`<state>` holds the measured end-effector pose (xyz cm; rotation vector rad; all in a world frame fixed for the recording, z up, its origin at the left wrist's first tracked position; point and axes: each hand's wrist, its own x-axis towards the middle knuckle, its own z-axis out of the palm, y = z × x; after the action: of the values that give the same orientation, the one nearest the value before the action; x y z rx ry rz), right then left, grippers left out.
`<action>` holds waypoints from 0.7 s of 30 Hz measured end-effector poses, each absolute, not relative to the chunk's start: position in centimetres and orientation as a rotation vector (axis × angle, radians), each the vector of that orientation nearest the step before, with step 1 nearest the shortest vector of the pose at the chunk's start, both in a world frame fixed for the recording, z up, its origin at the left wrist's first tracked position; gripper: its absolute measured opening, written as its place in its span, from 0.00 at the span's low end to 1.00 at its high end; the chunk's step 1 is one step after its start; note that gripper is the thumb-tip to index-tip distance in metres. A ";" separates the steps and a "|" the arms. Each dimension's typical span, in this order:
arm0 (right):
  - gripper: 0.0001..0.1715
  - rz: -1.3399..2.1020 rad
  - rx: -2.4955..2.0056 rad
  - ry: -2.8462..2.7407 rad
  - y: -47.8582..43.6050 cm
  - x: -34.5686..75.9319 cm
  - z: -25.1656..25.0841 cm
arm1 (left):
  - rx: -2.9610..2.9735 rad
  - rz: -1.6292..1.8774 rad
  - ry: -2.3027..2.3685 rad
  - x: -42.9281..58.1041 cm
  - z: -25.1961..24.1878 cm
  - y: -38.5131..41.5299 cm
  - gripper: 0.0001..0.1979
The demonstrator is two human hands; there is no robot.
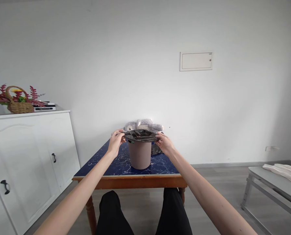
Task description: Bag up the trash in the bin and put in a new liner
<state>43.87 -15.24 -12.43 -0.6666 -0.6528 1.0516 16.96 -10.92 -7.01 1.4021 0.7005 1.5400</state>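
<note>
A small pinkish-grey bin [140, 155] stands on a blue marble-patterned table [116, 164]. A dark plastic bag [141, 134] is stretched over its rim. My left hand [116, 141] pinches the bag's left edge at the rim, fingers closed. On the rim's right side my right hand [164, 143] grips the bag's other edge, fingers closed too. Both arms reach straight forward over my knees. A grey plush toy [144, 124] lies behind the bin against the wall.
A white cabinet [30, 163] stands at the left, with a wicker basket of red flowers [18, 101] on top. A low grey table [275, 186] with white cloth [284, 171] is at the right. A white wall panel [196, 61] hangs above.
</note>
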 end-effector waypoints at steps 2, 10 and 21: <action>0.13 1.054 -0.668 -0.660 -15.4 43.9 -12.4 | 1.423 1.554 0.697 16.9 -6.7 -11.4 0.15; 0.11 1.055 -0.656 -0.693 -15.9 44.1 -11.5 | 1.514 1.586 0.649 16.8 -5.3 -12.9 0.16; 0.06 1.063 -0.637 -0.711 -16.8 44.3 -10.8 | 1.571 1.610 0.593 16.9 -3.9 -15.6 0.16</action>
<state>44.34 -16.83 -10.77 -0.6374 -0.7110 1.0631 16.85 -15.65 -3.94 1.5710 0.5931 1.6102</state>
